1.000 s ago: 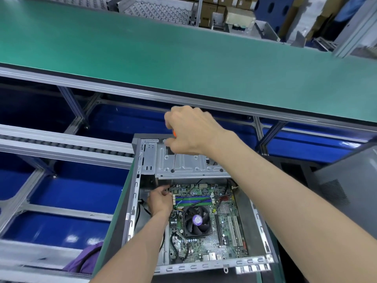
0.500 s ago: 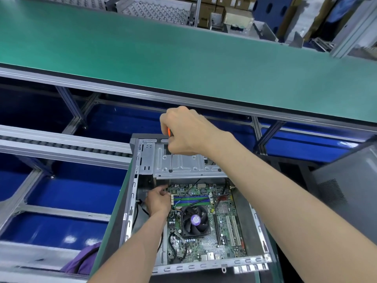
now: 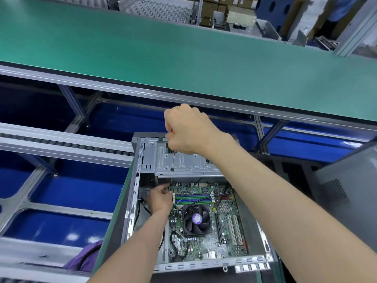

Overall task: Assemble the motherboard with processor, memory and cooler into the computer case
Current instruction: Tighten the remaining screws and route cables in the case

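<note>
An open grey computer case (image 3: 133, 193) lies below me. Inside it sits the green motherboard (image 3: 206, 240) with blue and green memory slots (image 3: 192, 198) and a black cooler fan (image 3: 196, 219) with a purple centre. My right hand (image 3: 189, 129) grips an orange-handled screwdriver (image 3: 173, 158) above the metal drive bay plate (image 3: 183, 162); its thin shaft points down through a hole in that plate. My left hand (image 3: 160, 199) reaches inside the case at the board's top-left corner, fingers curled as if pinching something too small to see.
A green conveyor belt (image 3: 183, 54) runs across behind the case. Aluminium frame rails and a roller track (image 3: 61, 142) lie to the left over blue panels. A grey case side panel (image 3: 346, 193) leans at the right. Purple cloth (image 3: 85, 260) shows lower left.
My right hand has shifted slightly left and up with the screwdriver, whose shaft now shows down to the drive bay plate. My left hand stays at the board's corner.
</note>
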